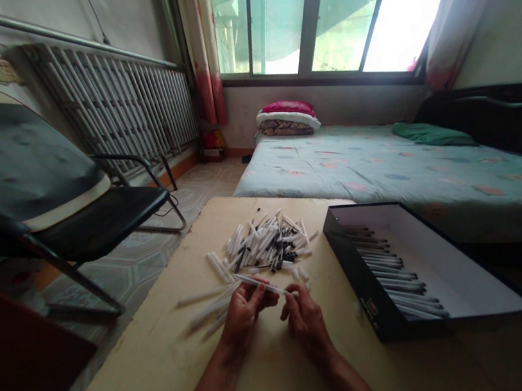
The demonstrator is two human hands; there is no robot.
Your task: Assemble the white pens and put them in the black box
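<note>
A slim whitish pen (pixel 259 282) slants between my two hands above the table. My left hand (pixel 244 311) is closed around its middle, thumb on top. At the pen's right end, the fingertips of my right hand (pixel 305 314) pinch it. Just beyond my hands lies a loose pile of white pen tubes and black pen parts (pixel 272 239). More white tubes (pixel 211 307) lie on the table beside my left hand. Whether the pen has a cap at the right end is hidden by my fingers.
A black open box (pixel 349 267) with a white inside stands on the right of the cream table (pixel 168 364); rows of pens (pixel 401 276) lie along its left side. Behind are a bed (pixel 333 153) and a window. A black chair (pixel 94 219) stands at the left.
</note>
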